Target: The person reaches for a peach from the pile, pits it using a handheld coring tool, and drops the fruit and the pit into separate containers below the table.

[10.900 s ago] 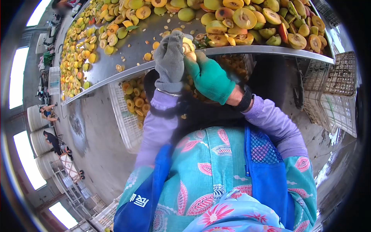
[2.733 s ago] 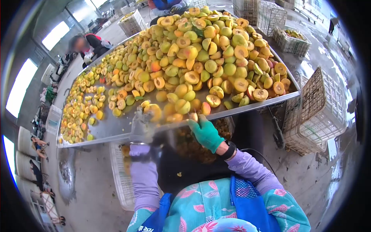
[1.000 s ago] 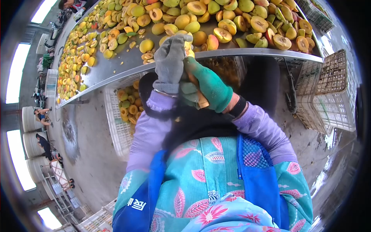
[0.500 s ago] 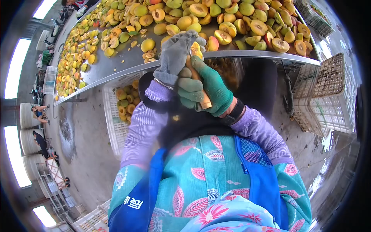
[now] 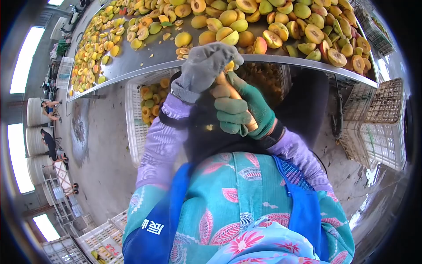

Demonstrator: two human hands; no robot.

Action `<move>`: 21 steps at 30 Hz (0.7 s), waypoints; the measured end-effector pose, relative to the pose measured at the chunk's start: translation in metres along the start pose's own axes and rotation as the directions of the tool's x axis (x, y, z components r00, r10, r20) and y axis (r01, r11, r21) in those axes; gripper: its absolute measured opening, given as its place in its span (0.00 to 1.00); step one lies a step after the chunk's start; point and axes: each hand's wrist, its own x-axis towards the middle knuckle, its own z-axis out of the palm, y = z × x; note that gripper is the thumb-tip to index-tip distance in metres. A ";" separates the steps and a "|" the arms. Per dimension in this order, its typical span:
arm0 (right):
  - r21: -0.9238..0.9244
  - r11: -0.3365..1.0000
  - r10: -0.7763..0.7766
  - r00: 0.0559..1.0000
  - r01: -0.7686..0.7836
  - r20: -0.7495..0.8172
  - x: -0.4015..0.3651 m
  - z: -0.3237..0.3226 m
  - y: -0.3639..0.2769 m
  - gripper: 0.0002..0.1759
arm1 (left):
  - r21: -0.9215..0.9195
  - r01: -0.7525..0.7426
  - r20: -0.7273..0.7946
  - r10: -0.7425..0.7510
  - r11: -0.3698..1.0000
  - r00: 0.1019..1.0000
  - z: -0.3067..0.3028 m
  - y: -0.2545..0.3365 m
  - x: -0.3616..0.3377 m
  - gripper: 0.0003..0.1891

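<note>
My left hand, in a grey glove, is closed around a yellow fruit just below the edge of the steel table. My right hand, in a green glove, grips a wooden-handled tool whose tip goes into that fruit. Both hands meet in front of my chest. Most of the fruit is hidden by the grey glove. Whole and halved yellow-green fruits lie heaped on the table above.
A white crate with halved fruit stands under the table at left. Stacked wire crates are at right. More crates sit on the wet concrete floor at lower left. People work by the far-left wall.
Both hands have come down and slightly right from the table edge, still joined on the fruit. The right hand has turned, showing more of the tool's handle.
</note>
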 end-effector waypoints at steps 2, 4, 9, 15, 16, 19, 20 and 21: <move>-0.292 0.955 -0.025 0.970 -0.048 -0.241 -0.007 0.004 -0.007 0.23 | 0.130 0.090 0.030 -0.095 0.987 0.995 -0.003 -0.003 0.000 0.14; -0.641 0.738 -0.223 0.822 -0.209 -0.524 -0.011 0.017 -0.013 0.24 | 0.164 0.117 0.047 -0.126 0.979 0.991 -0.004 -0.011 -0.001 0.16; -0.020 1.000 -0.021 0.999 0.020 -0.040 0.014 0.005 0.005 0.25 | -0.770 0.228 -0.153 -0.519 0.596 0.841 0.003 0.003 -0.022 0.14; -0.258 0.965 -0.133 0.940 0.051 -0.314 -0.019 0.010 -0.020 0.22 | -0.058 0.602 -0.661 -0.482 0.797 0.575 -0.097 -0.012 -0.118 0.20; -0.284 0.954 -0.239 0.826 0.100 -0.511 -0.023 0.001 -0.021 0.22 | 0.362 0.876 -0.753 -0.453 0.320 0.477 -0.118 -0.009 -0.122 0.22; 0.037 0.996 -0.047 0.799 0.087 -0.599 -0.033 -0.058 -0.021 0.20 | 0.763 0.617 -0.594 -0.169 0.190 0.787 -0.149 -0.027 -0.073 0.24; -0.002 0.999 -0.034 0.823 0.040 -0.566 -0.030 -0.050 -0.018 0.21 | 0.788 0.551 -0.520 -0.182 0.273 0.834 -0.145 -0.023 -0.039 0.26; -0.096 0.994 -0.103 0.795 0.057 -0.598 -0.027 -0.039 -0.016 0.22 | 0.802 0.481 -0.441 -0.193 0.355 0.876 -0.132 -0.020 -0.002 0.28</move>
